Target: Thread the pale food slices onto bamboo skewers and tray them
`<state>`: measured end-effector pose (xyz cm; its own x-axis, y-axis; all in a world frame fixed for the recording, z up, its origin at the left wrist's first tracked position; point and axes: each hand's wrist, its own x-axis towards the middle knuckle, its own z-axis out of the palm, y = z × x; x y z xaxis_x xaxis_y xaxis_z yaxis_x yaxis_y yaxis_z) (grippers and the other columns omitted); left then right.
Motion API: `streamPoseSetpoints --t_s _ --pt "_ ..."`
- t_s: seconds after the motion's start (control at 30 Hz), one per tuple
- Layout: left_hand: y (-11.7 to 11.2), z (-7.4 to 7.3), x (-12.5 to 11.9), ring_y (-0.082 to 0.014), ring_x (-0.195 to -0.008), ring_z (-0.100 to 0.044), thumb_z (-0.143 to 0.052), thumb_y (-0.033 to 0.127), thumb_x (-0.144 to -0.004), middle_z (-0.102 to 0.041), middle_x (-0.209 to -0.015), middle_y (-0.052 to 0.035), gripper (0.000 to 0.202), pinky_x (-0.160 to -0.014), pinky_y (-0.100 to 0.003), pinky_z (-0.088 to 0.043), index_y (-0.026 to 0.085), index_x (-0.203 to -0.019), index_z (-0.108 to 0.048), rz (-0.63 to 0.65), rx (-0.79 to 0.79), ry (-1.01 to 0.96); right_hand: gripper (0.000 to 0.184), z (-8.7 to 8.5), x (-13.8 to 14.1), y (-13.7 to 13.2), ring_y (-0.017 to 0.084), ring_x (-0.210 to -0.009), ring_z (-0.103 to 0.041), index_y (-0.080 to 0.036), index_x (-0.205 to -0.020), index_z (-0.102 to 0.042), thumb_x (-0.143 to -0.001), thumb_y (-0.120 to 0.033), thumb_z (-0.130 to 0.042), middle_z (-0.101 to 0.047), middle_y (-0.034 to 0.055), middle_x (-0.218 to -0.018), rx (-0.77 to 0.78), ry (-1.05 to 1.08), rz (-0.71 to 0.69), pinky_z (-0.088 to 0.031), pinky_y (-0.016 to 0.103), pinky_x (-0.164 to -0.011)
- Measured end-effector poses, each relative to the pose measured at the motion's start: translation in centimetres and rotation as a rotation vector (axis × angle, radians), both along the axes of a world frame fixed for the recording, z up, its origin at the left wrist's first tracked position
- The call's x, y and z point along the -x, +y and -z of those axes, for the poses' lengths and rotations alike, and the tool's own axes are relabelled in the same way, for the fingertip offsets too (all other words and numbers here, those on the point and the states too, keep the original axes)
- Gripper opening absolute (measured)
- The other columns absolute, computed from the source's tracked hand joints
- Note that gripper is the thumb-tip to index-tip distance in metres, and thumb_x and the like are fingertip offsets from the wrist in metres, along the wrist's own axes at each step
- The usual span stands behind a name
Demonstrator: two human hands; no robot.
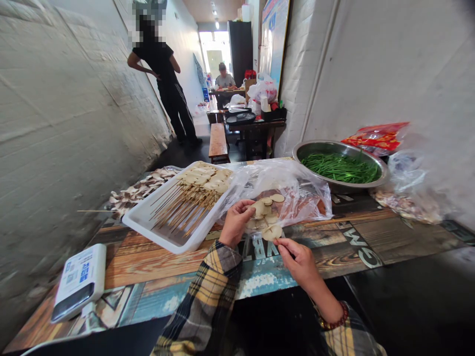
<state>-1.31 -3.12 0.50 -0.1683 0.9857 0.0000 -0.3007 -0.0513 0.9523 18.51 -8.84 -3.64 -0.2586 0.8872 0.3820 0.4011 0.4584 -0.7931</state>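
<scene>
My left hand is closed, thumb and fingers pinching a thin, round pale slice. Just to its right, my right hand is closed on the lower end of a thin skewer, mostly hidden by the fingers and by a pale round slice threaded on it. Several loose slices lie beyond my hands on a clear plastic bag. To the left of my hands, a white plastic tray holds rows of filled skewers, their bare sticks pointing toward me.
A steel basin of green chives stands at the right, near plastic bags. Cut mushrooms lie left of the tray. A white device sits front left on the wooden-patterned table. Two people are farther back.
</scene>
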Motion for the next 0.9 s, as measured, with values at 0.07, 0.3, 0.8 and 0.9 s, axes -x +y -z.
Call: streamPoseSetpoints --t_s 0.07,0.3,0.8,0.9 --pt "-0.09 -0.17 -0.03 -0.0054 -0.053 -0.045 -0.08 0.029 -0.062 -0.059 -0.064 0.0025 0.029 -0.051 -0.018 -0.031 0.015 -0.085 -0.069 -0.003 -0.006 0.009 0.027 0.01 0.0 0.01 0.017 -0.061 -0.069 -0.015 -0.095 -0.072 -0.09 -0.027 -0.048 -0.074 0.0054 -0.072 0.005 -0.008 0.0 -0.051 0.022 -0.056" --pt "-0.26 -0.45 -0.08 -0.0068 -0.056 -0.048 -0.079 0.028 -0.062 -0.062 -0.067 0.0016 0.025 -0.055 -0.019 -0.035 0.015 -0.083 -0.069 0.0 -0.02 0.071 0.026 0.1 0.11 0.07 0.018 -0.072 -0.071 -0.017 -0.095 -0.072 -0.09 -0.026 -0.049 -0.076 0.0062 -0.083 -0.008 -0.012 0.008 -0.054 0.023 -0.065" --pt "-0.32 -0.48 -0.12 -0.0107 -0.066 -0.052 -0.077 0.026 -0.066 -0.064 -0.073 -0.0007 0.019 -0.062 -0.022 -0.037 0.016 -0.08 -0.072 0.026 -0.085 0.197 0.024 0.24 0.24 0.25 0.019 -0.075 -0.072 -0.019 -0.095 -0.071 -0.09 -0.024 -0.048 -0.077 0.0054 -0.086 -0.005 -0.02 0.016 -0.054 0.025 -0.07" --pt "-0.36 -0.43 -0.2 -0.01 -0.063 -0.049 -0.077 0.028 -0.066 -0.062 -0.069 0.0 0.02 -0.06 -0.022 -0.036 0.016 -0.081 -0.071 0.052 -0.087 0.209 0.024 -0.03 0.28 0.24 0.018 -0.072 -0.072 -0.018 -0.095 -0.071 -0.09 -0.023 -0.048 -0.076 0.0049 -0.083 -0.008 -0.014 0.011 -0.053 0.023 -0.067"
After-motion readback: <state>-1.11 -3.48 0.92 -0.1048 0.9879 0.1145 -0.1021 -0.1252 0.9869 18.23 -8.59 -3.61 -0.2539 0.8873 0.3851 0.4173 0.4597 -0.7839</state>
